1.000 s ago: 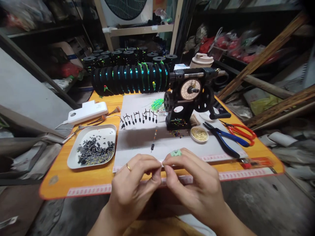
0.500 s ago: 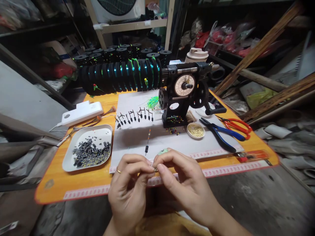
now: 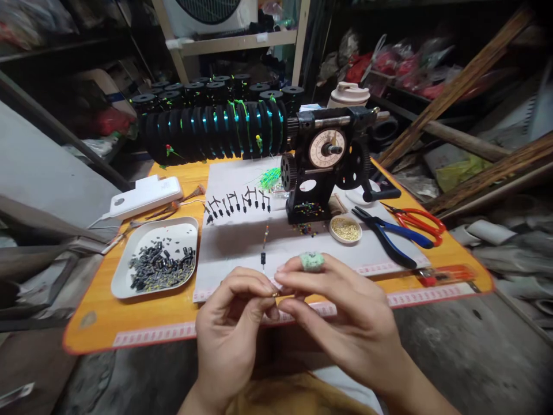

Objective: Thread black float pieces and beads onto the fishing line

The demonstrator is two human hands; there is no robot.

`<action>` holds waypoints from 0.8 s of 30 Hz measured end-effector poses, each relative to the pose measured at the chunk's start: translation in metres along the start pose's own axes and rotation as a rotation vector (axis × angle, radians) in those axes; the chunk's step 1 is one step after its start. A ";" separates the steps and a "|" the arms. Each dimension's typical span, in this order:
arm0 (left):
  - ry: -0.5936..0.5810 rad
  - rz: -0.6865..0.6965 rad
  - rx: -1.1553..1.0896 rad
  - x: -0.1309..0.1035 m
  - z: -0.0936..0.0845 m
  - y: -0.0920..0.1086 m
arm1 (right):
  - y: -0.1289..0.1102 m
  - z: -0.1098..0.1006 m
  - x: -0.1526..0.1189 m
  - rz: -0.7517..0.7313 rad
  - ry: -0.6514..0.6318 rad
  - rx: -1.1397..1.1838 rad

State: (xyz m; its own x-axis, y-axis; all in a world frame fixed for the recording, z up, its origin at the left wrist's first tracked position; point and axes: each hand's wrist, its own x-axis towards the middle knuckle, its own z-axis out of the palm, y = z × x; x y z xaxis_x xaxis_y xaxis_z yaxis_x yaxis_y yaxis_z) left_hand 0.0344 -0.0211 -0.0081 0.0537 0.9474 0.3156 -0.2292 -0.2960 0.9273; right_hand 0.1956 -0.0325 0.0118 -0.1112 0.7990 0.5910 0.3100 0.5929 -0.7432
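My left hand point(image 3: 235, 323) is closed in a pinch on a tiny gold-coloured piece point(image 3: 275, 294), too small to name. Close beside its fingertips, my right hand point(image 3: 341, 305) has thumb and fingers apart, with green tape point(image 3: 311, 261) wrapped round one finger. Just beyond the hands, on the white board point(image 3: 233, 253), lies a thin strand with a black cylinder point(image 3: 263, 259) and small orange beads point(image 3: 266, 231). A row of several black cylinders with crossed stems point(image 3: 233, 202) sits farther back.
A white tray point(image 3: 116, 285) holds loose black and yellow pieces. A hand-cranked winder point(image 3: 326, 150) carries black spools point(image 3: 211, 131). On the right are a dish point(image 3: 333, 235) of gold bits, blue-handled pliers point(image 3: 384, 233), red-handled scissors point(image 3: 419, 222) and a white power bank point(image 3: 147, 199) at left.
My right hand's fingers have spread and shifted slightly right, away from the pinch. The left hand keeps its pinch. The whole view has moved slightly.
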 end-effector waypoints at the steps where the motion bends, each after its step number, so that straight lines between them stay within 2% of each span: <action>1: -0.005 -0.020 -0.028 0.000 0.000 0.000 | 0.001 0.001 0.000 -0.044 -0.001 0.011; 4: -0.038 -0.076 -0.094 0.000 0.000 0.001 | 0.004 0.004 -0.002 -0.122 -0.010 -0.015; 7: -0.052 -0.063 -0.046 0.001 0.000 0.002 | 0.005 0.006 -0.005 -0.155 0.015 -0.102; 13: -0.010 0.023 0.041 0.003 0.000 -0.003 | 0.006 0.008 -0.007 -0.094 0.051 -0.196; 16: -0.011 0.123 0.199 0.001 -0.005 -0.009 | 0.008 0.010 -0.007 -0.060 0.028 -0.174; 19: -0.030 0.291 0.401 -0.002 -0.013 -0.012 | 0.011 0.012 -0.009 -0.005 0.005 -0.163; 22: -0.121 0.416 0.577 -0.001 -0.021 -0.011 | 0.014 0.014 -0.010 0.013 -0.024 -0.217; 24: -0.217 0.446 0.683 0.004 -0.026 -0.008 | 0.017 0.014 -0.010 0.005 -0.042 -0.257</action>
State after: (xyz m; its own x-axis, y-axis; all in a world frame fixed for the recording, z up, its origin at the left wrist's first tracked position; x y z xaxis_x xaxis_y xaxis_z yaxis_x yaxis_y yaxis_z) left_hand 0.0109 -0.0117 -0.0196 0.2994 0.7002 0.6481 0.3612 -0.7119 0.6023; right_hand 0.1888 -0.0291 -0.0117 -0.1465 0.8085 0.5700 0.5402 0.5481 -0.6386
